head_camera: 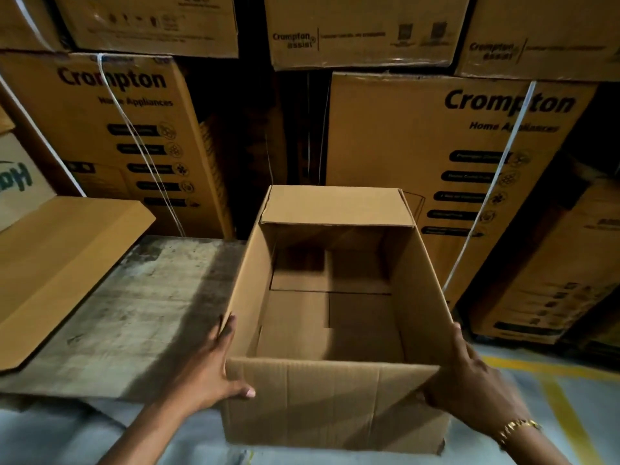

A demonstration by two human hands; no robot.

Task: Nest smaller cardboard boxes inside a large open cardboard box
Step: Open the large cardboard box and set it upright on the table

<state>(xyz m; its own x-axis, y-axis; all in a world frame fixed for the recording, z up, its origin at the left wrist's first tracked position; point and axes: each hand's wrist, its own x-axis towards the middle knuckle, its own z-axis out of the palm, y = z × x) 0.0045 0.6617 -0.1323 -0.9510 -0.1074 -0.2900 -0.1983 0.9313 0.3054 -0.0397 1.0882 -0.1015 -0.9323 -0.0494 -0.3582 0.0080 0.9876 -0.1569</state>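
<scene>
My left hand (214, 370) presses flat on the near left corner of the open box (335, 397), thumb on the front wall, fingers up the left side. My right hand (469, 380) grips the near right corner the same way, and a gold bracelet (518, 427) sits on that wrist. So the box is held between both hands, right in front of me, low over the grey floor (67, 437).

Inside it I see only its bare brown bottom. Its far flap (335, 204) stands up.

To the left lies a worn wooden board (134, 313), and a flat sheet of cardboard (57, 263) leans over it. Behind stand tall stacked boxes (436, 156) marked Crompton, tied with white straps. They wall off the far side.

The small print on them is too blurry to read. A box with green letters (20, 179) is cut off at the left edge.
</scene>
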